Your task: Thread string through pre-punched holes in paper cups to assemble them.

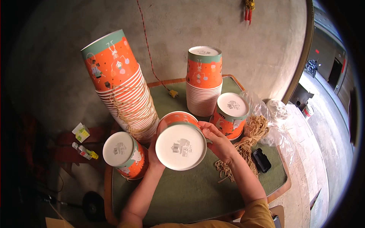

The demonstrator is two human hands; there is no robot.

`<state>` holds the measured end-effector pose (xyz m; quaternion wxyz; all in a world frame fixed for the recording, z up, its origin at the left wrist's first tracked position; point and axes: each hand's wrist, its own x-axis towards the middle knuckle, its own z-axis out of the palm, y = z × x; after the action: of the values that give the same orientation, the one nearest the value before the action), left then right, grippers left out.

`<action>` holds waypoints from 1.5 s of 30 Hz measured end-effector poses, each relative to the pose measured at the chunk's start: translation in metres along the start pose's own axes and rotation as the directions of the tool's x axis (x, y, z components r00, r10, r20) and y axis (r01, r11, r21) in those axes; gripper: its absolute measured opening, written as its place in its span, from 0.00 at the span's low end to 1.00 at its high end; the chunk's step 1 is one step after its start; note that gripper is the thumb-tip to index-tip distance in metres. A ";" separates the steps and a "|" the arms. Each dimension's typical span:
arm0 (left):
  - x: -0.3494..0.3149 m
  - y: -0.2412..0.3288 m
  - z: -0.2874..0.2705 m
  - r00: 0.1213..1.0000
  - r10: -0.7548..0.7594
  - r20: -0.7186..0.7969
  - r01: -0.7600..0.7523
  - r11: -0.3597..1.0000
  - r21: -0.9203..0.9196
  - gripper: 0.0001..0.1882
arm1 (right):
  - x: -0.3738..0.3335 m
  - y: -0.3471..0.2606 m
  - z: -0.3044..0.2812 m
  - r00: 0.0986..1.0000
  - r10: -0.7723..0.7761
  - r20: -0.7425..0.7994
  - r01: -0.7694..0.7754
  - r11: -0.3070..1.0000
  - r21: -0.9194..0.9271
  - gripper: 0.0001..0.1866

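Between my hands is an orange-and-green paper bucket, its white printed base toward me. My left hand presses on its left side, fingers mostly hidden behind it. My right hand grips its right side with curled fingers. A similar upturned bucket stands left of my left hand. Another upturned bucket sits beyond my right hand. Behind on the left leans a tall nested stack of buckets, wound with twine. A shorter upside-down stack stands at the back.
A bundle of tan twine lies at right on the green-topped table, beside a black plastic tray and clear plastic bags. A red cord with a yellow plug hangs at the wall. A small bottle is at far left.
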<state>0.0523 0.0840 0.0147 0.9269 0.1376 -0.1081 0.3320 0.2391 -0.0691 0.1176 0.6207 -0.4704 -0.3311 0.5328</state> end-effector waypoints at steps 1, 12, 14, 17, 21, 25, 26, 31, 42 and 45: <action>-0.001 0.000 -0.012 0.993 0.014 -0.117 -0.007 0.998 0.058 0.27 | 0.001 0.003 -0.001 0.999 -0.036 0.032 0.035 0.999 0.035 0.22; -0.009 -0.011 0.004 0.903 0.186 -0.387 -0.066 0.951 0.303 0.22 | 0.000 0.003 0.004 0.991 -0.121 0.051 0.115 0.987 0.116 0.22; -0.009 -0.011 0.003 0.886 0.186 -0.425 -0.054 0.951 0.305 0.22 | 0.000 0.002 0.004 0.990 -0.130 0.055 0.122 0.985 0.118 0.22; -0.008 -0.011 0.000 0.923 0.162 -0.348 -0.069 0.962 0.263 0.22 | 0.002 0.004 -0.001 0.986 -0.139 0.088 0.130 0.987 0.096 0.22; -0.007 -0.005 -0.005 0.979 0.016 -0.205 0.015 0.989 0.146 0.26 | 0.003 0.004 -0.003 0.981 -0.140 0.132 0.143 0.990 -0.010 0.25; -0.007 0.000 0.010 0.988 0.062 -0.143 -0.032 0.978 0.205 0.38 | 0.003 0.007 -0.006 0.999 0.015 0.052 -0.010 0.996 -0.088 0.41; -0.007 -0.005 0.017 0.988 0.059 -0.141 -0.030 0.979 0.200 0.38 | 0.003 0.009 -0.008 0.998 0.040 0.045 -0.034 0.992 -0.120 0.43; -0.012 -0.006 0.022 0.909 0.281 -0.309 -0.131 0.894 0.428 0.37 | 0.003 0.005 -0.007 0.988 0.099 0.116 -0.097 0.995 -0.027 0.47; -0.007 -0.018 0.047 0.878 0.477 0.049 -0.250 0.368 0.896 0.46 | 0.009 0.007 0.000 0.959 -0.277 0.065 0.284 0.933 -0.222 0.54; -0.009 -0.022 0.046 0.863 0.488 0.132 -0.249 0.183 0.951 0.47 | 0.007 0.010 0.007 0.927 -0.374 0.041 0.370 0.888 -0.271 0.55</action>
<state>0.0546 0.0477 0.0513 0.5561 0.5937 0.1744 0.5548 0.2302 -0.0609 0.1100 0.6419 -0.4829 -0.4818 0.3502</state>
